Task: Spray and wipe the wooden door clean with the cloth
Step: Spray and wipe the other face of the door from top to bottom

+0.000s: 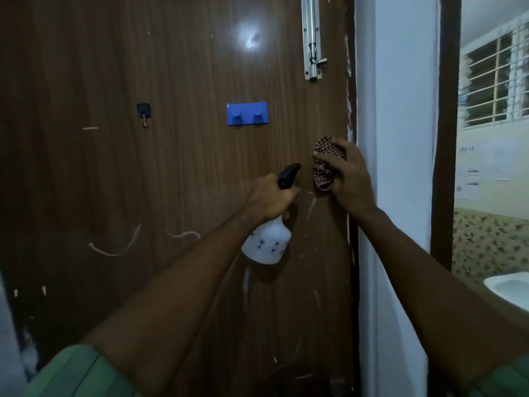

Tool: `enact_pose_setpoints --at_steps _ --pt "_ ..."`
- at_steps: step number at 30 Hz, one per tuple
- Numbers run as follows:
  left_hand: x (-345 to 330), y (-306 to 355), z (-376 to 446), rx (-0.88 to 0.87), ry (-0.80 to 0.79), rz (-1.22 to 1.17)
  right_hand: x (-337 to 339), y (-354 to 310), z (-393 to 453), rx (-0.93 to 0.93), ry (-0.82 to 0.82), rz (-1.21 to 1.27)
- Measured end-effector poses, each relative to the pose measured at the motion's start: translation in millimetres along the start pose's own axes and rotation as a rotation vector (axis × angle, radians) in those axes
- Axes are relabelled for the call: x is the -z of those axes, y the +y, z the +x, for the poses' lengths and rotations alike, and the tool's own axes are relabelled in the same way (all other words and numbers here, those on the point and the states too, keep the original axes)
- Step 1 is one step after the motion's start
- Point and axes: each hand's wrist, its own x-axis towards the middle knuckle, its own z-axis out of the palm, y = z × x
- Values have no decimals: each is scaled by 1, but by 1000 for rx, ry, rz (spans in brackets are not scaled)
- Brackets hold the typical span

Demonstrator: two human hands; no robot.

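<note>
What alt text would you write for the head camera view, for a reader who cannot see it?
A person's right hand presses a checked cloth against a brown wooden door near its right edge, while the left hand holds a white spray bottle beside it. A blue double hook and a metal bolt sit higher on the door.

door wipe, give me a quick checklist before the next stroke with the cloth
1. Cloth gripped: ok, the right hand holds it bunched against the wooden door near the edge.
2. Spray bottle secured: ok, the left hand grips its neck, nozzle toward the door.
3. Door wet enough to wipe: cannot tell, no spray visible.
4. Marks left to clean: not ok, pale streaks remain on the lower half.
5. Obstacles in the wiping path: not ok, blue hook rack sits just above left of the cloth, bolt latch higher up.
</note>
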Motion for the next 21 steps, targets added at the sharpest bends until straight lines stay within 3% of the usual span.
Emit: enact_pose_setpoints --at_steps 3,6,11,21 --pt "-21 -7 -18 48 42 -120 -7 -12 -29 -135 39 -27" --pt "-44 -15 -40 79 124 -210 -16 -28 -77 -189 -32 -105" --pt "-75 -24 -68 121 136 -241 -23 -38 -146 -247 -47 -6" --pt "-75 -6 -54 108 130 -322 -24 -30 -66 -211 70 33"
